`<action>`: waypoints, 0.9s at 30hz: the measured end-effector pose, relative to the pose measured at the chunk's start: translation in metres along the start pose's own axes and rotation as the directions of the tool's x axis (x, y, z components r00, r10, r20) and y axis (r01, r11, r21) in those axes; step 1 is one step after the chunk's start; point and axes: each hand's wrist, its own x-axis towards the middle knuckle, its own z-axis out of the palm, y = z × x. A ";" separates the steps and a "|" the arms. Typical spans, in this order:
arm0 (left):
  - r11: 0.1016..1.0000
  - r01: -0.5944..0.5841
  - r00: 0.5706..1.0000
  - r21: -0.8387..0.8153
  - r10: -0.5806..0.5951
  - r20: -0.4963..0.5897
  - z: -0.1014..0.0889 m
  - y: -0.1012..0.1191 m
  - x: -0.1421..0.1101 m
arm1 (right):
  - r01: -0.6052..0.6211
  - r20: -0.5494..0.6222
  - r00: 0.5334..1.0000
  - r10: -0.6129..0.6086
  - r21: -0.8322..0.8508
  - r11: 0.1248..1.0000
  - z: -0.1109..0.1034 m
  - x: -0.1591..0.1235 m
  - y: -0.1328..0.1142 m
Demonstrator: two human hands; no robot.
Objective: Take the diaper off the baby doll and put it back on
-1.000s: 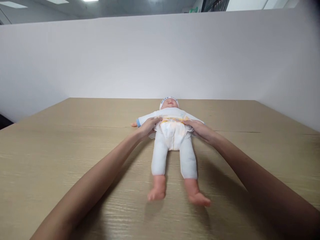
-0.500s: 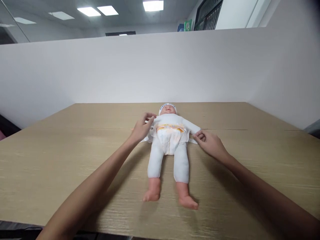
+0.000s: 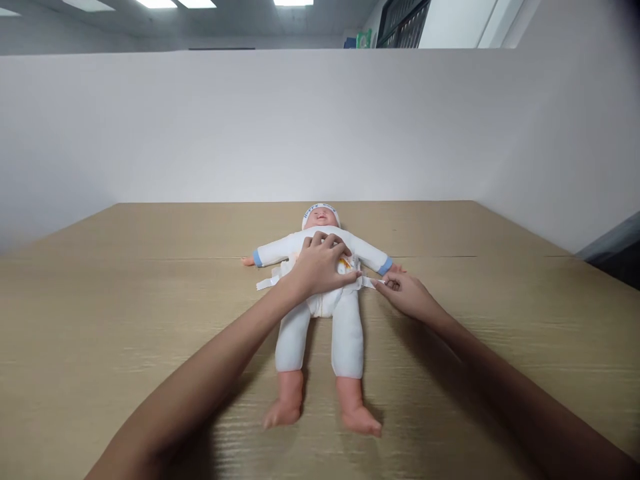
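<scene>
A baby doll (image 3: 347,340) in white clothes with blue cuffs lies on its back, feet toward me. Around its hips is a white diaper (image 3: 323,307) with an orange print at the waist. My left hand (image 3: 325,263) lies over the doll's belly and the diaper's front, fingers spread, hiding much of the waistband. On the right, my right hand (image 3: 403,291) pinches the end of a white diaper tab (image 3: 369,283) beside the doll's cuff. The other diaper tab (image 3: 267,283) sticks out loose on the left.
The doll rests on a wide wooden table (image 3: 125,320). A white partition (image 3: 280,127) rises behind and along the right side. A dark object (image 3: 620,253) shows past the table's right edge.
My left hand has moved from the doll's arm on the left across onto its belly. My right hand now grips the right tab, drawn outward. The view has shifted slightly.
</scene>
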 end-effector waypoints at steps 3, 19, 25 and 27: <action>1.000 0.025 1.000 -0.016 -0.025 0.008 0.000 -0.001 -0.002 | 0.016 0.073 0.997 -0.023 0.096 0.995 -0.013 0.003 -0.017; 0.808 -0.089 0.990 -0.583 0.134 0.034 -0.026 -0.042 -0.031 | 0.528 -0.142 0.846 -0.515 0.085 0.845 0.026 -0.010 -0.084; 0.943 -0.017 0.987 -0.331 -0.036 -0.155 -0.022 -0.102 -0.103 | 0.605 -0.198 0.780 -0.594 -0.004 0.796 0.018 -0.034 -0.089; 0.966 0.094 0.977 -0.241 -0.135 -0.163 -0.016 -0.114 -0.121 | 0.609 -0.242 0.770 -0.590 0.004 0.793 0.021 -0.027 -0.108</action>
